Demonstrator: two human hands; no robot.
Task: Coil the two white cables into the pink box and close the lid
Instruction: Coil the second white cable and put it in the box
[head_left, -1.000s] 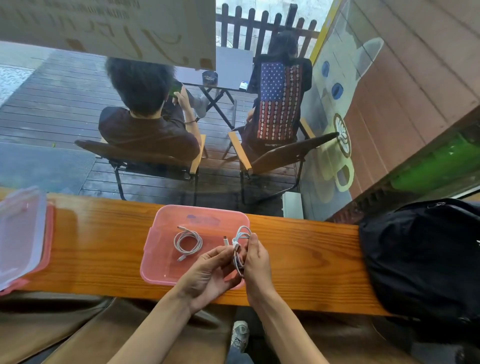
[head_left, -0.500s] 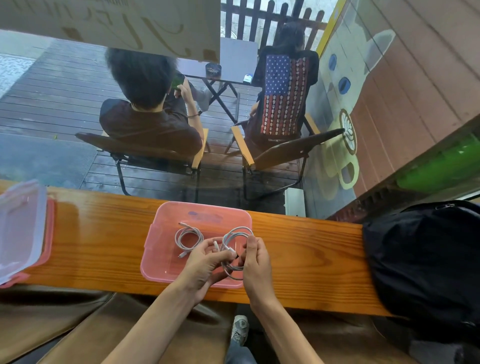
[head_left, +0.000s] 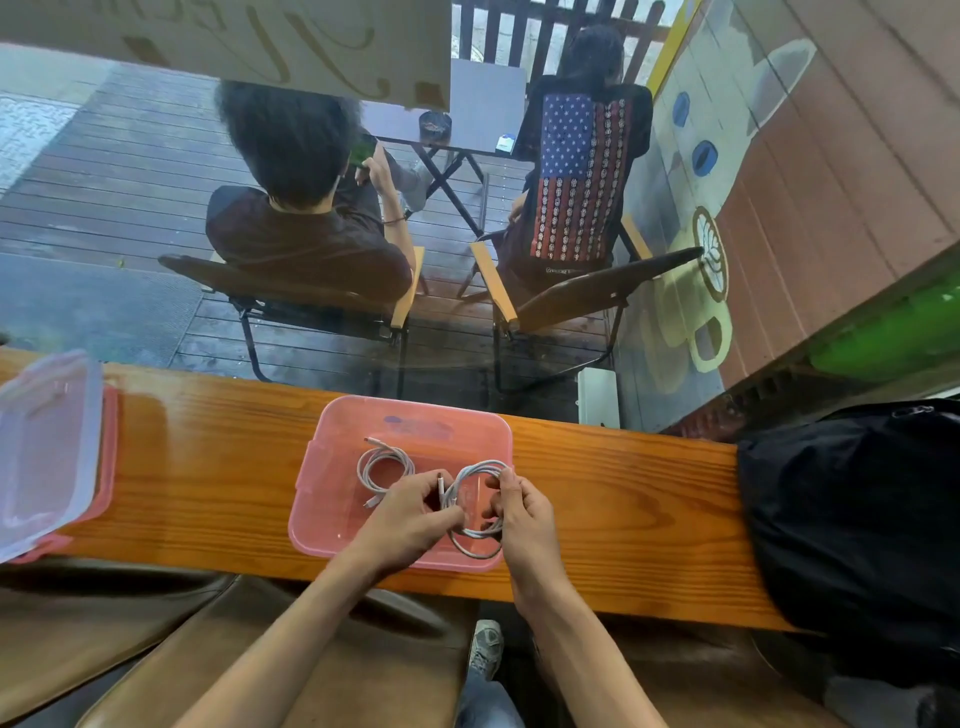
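Note:
The open pink box (head_left: 332, 462) stands on the wooden counter. One coiled white cable (head_left: 382, 467) lies inside it, towards the left. A second white cable (head_left: 475, 499) is looped over the box's right half, held by both hands. My left hand (head_left: 410, 514) pinches its left side near a plug. My right hand (head_left: 522, 514) grips the coil's right side. The clear lid with pink clips (head_left: 44, 447) rests on the counter at the far left, apart from the box.
A black bag (head_left: 852, 519) sits on the counter to the right. Behind the counter (head_left: 623, 493) is a glass pane; two people sit on chairs outside. Brown seats lie below the counter's near edge.
Both hands have lowered the second cable into the box, and its coil has opened from a tight upright bundle into a wider flat loop.

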